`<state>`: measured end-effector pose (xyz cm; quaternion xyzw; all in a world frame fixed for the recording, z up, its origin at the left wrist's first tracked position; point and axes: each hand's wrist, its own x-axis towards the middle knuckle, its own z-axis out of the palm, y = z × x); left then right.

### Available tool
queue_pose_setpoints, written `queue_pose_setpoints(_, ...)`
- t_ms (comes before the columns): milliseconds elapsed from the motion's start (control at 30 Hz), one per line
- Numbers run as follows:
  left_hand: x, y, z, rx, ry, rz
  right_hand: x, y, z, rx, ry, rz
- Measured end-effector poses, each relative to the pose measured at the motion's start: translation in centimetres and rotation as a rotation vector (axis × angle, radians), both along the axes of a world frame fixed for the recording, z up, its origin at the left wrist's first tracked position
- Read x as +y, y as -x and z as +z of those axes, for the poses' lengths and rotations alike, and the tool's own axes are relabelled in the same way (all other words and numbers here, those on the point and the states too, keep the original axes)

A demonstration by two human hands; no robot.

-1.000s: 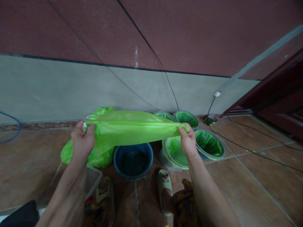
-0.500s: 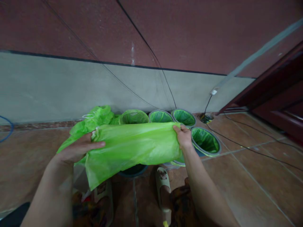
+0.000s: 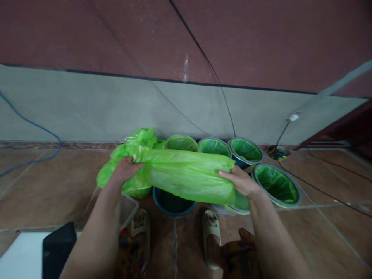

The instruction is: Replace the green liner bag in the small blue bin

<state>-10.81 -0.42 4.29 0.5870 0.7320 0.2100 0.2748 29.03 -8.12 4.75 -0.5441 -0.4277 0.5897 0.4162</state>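
Since the frame half a second earlier, the loose lower-left corner of the bright-green thin plastic bag (image 3: 188, 174) has been drawn up, clear of the pale open-toed slipper (image 3: 140, 221) on the left foot. The camera view has also swung left, so the floor items appear farther right. The bag's left end is now gathered and its right end broad; this is judged to be a straightening step, with the bag not opened out.

The left hand (image 3: 127, 169) has its fingers closed on the gathered end. The right hand (image 3: 244, 182) grips the opposite end; some of its fingers are hidden behind the plastic. The bag is suspended between both hands, above the floor (image 3: 322, 228).

Below the bag's lower edge stands a round blue basin (image 3: 174, 214). Left of it lies a heap of bright-green plastic bags (image 3: 106, 176). Farther off, round bins (image 3: 285, 205) with green plastic liners stand to the right, several along the floor's edge at the grey-and-maroon wall (image 3: 101, 110).
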Motion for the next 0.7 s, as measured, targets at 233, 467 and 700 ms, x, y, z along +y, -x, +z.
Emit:
queue_pose_setpoints(233,-0.2,-0.4,0.4,-0.220,-0.191,0.011,0.1,-1.5,-0.7,-0.167,-0.035,0.015)
queue_pose_setpoints(467,-1.3,-1.0,1.8,-0.705,-0.006,-0.113,0.5,-2.2,-0.1,-0.038,-0.005,-0.336)
queue_pose_setpoints(700,-2.5,-0.1,2.8,-0.930,0.141,-0.151,0.8,-3.2,-0.5,0.034,-0.101,-0.391)
